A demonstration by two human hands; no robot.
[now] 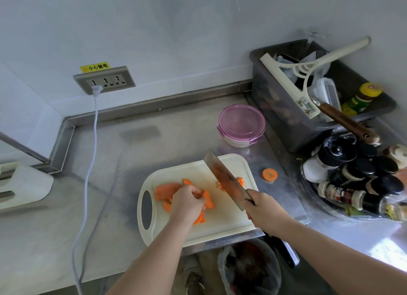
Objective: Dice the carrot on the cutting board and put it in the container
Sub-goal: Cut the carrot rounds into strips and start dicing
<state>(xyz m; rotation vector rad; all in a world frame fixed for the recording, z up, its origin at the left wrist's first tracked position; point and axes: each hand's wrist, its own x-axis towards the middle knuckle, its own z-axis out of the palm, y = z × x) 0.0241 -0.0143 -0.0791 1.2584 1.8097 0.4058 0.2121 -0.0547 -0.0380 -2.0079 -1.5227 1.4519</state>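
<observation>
- While the left hand (187, 203) bunches carrot strips (209, 201) at the middle of the cutting board (198, 169), I'd judge the dicing step to be only partly done.
- Its fingers are curled over the strips and pinch them into a bundle.
- A bigger uncut carrot chunk (165, 190) lies just past the knuckles, toward the board's handle slot at the left.
- The right hand (264, 211), low and right of centre, has its fingers clamped round the handle of a cleaver (226, 180).
- The blade slants up toward the middle of the frame and looks lifted clear of the board.
- A few small diced bits (241, 181) show at the board's right side, partly hidden behind the blade.
- One round carrot end (269, 174) sits on the steel table (132, 162), just right of the board.
- The container (241, 123), with a purple clip lid on it, stands on the table above the board, near it but not touching.
- Nothing orange shows through the lid, so I take the filling as not yet begun.
- Next, I'd say, the bundle needs squaring up across the blade's path, with the fingertips tucked back before the cleaver drops.
- The big chunk calls for slicing into strips first, and the lid must come off before anything goes in.
</observation>
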